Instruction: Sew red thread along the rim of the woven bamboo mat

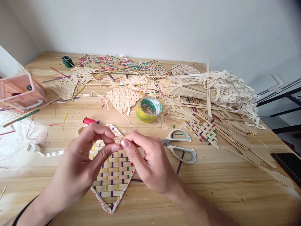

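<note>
My left hand (82,160) and my right hand (145,157) meet fingertip to fingertip above a woven strip panel (110,185). Thumb and forefinger are pinched together on each hand; whatever sits between them is too small to make out. The panel is heart-like, of pale strips crossed by purple, yellow and green ones, with white binding stitched in red along its edge. My hands cover part of its upper half. Behind my left hand lies a spool of red thread (90,121). Scissors (180,146) with white handles rest to the right of my right hand.
A roll of yellow tape (149,110) stands beyond the hands. Loose strips, woven pieces (123,97) and a heap of white ribbon (231,89) spread across the back and right. On the left are a pink box (21,91) and a white ribbon roll (34,148); a phone (288,166) lies far right.
</note>
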### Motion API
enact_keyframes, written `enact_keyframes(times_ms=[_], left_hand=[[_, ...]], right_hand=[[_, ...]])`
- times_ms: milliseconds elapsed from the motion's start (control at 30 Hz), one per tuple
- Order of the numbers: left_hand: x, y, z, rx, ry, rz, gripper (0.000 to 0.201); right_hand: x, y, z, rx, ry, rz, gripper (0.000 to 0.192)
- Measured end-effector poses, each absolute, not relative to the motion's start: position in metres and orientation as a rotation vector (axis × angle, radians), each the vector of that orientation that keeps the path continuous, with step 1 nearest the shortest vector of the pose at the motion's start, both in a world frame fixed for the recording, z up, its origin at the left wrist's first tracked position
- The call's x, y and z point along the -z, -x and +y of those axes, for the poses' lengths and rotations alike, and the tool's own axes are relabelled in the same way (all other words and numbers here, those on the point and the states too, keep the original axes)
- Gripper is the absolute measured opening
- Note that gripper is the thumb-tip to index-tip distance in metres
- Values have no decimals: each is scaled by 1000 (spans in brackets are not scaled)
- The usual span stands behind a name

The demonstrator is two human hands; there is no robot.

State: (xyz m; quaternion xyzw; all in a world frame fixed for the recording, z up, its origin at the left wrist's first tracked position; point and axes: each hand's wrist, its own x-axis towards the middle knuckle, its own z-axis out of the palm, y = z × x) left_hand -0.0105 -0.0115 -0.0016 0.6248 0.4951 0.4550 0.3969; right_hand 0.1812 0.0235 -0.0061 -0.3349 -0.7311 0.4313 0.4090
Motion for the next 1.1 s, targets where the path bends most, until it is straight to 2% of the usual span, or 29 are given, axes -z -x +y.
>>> enact_keyframes(times_ms=[1100], left_hand=[[1,11,-12,-1120,-1610,1226,8]], right_hand=[[7,-181,24,-1069,836,-1863,28]])
